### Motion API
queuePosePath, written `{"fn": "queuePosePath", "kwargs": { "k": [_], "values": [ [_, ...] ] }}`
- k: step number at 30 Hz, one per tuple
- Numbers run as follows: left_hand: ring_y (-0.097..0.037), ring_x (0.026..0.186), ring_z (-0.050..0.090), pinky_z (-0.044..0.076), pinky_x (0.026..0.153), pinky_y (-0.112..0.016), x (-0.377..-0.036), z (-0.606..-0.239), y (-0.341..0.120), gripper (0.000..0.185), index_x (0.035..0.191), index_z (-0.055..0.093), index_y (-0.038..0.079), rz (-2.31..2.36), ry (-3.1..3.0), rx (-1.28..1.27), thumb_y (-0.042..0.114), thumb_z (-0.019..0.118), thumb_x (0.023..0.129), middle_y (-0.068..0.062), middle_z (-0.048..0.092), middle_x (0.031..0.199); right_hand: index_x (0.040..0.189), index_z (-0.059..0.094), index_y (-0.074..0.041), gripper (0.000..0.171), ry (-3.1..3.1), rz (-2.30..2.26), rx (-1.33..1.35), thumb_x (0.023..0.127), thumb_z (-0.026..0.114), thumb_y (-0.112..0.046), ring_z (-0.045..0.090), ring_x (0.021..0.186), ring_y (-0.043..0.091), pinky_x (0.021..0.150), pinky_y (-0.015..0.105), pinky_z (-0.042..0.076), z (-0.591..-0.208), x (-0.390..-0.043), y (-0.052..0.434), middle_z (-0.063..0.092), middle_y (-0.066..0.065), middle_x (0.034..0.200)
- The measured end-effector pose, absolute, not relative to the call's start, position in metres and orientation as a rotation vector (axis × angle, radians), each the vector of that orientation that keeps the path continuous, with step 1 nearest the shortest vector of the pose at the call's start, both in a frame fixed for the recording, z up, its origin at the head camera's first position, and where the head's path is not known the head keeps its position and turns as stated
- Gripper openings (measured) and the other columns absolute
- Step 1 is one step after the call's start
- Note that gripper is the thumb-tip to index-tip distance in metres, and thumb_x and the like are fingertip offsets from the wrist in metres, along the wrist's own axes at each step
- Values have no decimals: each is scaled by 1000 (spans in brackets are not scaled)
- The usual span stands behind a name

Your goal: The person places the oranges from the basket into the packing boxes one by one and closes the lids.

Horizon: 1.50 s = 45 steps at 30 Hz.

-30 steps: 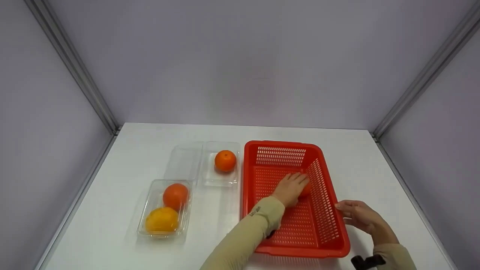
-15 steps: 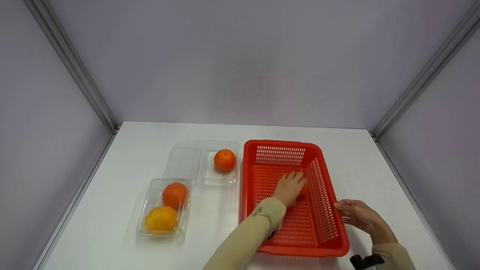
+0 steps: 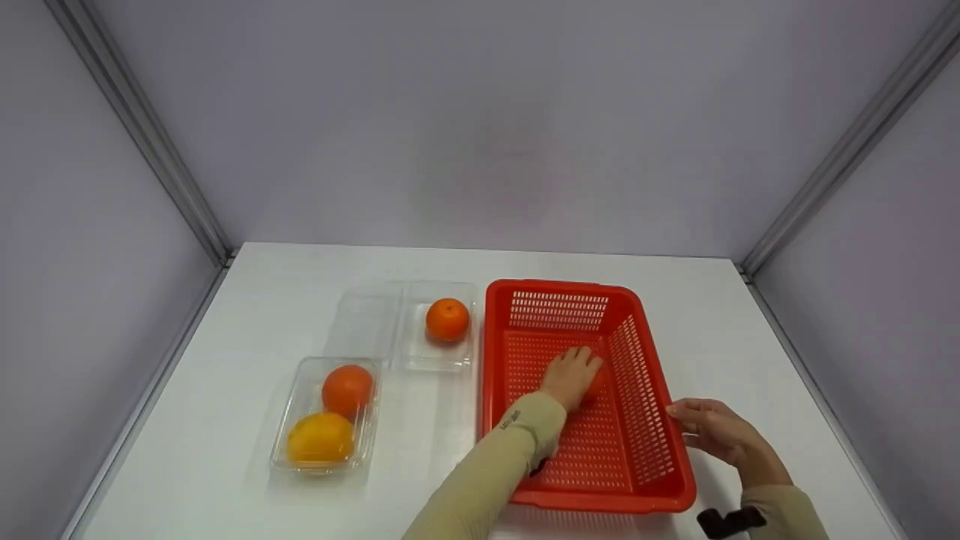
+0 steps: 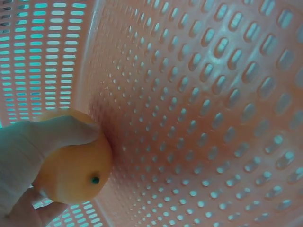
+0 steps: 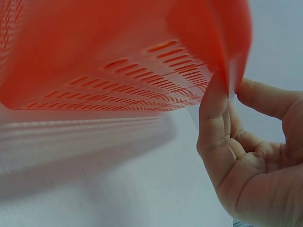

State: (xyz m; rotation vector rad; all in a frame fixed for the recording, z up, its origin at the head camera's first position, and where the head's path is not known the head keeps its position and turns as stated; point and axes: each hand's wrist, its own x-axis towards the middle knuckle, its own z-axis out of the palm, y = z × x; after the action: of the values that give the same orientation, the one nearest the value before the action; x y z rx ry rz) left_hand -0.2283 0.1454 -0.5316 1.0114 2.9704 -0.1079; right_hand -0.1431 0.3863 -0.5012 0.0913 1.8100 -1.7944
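Note:
Inside the red perforated plastic basket (image 3: 589, 461), my left hand (image 3: 571, 377) grips an orange (image 4: 75, 177), with its thumb across the top. The left wrist view shows the fruit's small green stem spot, low in the basket beside a slotted wall. In the head view the hand covers most of it. At the basket's right side, my right hand (image 3: 716, 429) pinches the rim (image 5: 236, 52) between thumb and fingers. Left of the basket, another orange (image 3: 448, 319) sits in a clear plastic box (image 3: 439, 366) whose lid (image 3: 364, 322) is folded out flat to the left.
A second clear plastic box (image 3: 309, 384) stands nearer on the left, with its lid apparently down. It holds a red-orange round fruit (image 3: 347, 390) and a yellow oval fruit (image 3: 321, 439). White walls (image 3: 487, 135) enclose the white table (image 3: 195, 442) at the back and sides.
Inside the basket, my left hand has shifted a little to the left with the orange. My right hand keeps its hold on the rim.

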Motion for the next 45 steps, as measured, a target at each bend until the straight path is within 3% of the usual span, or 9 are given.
{"fn": "queuePosePath", "kwargs": {
  "k": [6,30,45],
  "values": [
    [-15,126,52,52,99,-27,-229,-534,139,62,138,42,26,-50,2922,991,27,73,84,0,49,136,106,67,-13,20,1793,-1794,89,100,49,-19,71,93,8,84,28,58,-502,-143,385,73,-7,98],
    [-17,123,53,53,96,-26,-228,-530,134,63,135,43,21,42,2908,1008,31,75,82,-3,51,134,108,66,-13,20,1833,-1757,97,100,50,-22,70,92,8,83,27,58,-500,-144,388,73,-8,98],
    [-16,133,47,46,108,-25,-228,-518,137,77,143,36,14,38,2864,973,29,77,80,-3,48,141,110,64,-12,20,1846,-1774,89,101,48,-20,69,91,7,82,26,58,-502,-145,389,72,-9,98]
  ]
}}
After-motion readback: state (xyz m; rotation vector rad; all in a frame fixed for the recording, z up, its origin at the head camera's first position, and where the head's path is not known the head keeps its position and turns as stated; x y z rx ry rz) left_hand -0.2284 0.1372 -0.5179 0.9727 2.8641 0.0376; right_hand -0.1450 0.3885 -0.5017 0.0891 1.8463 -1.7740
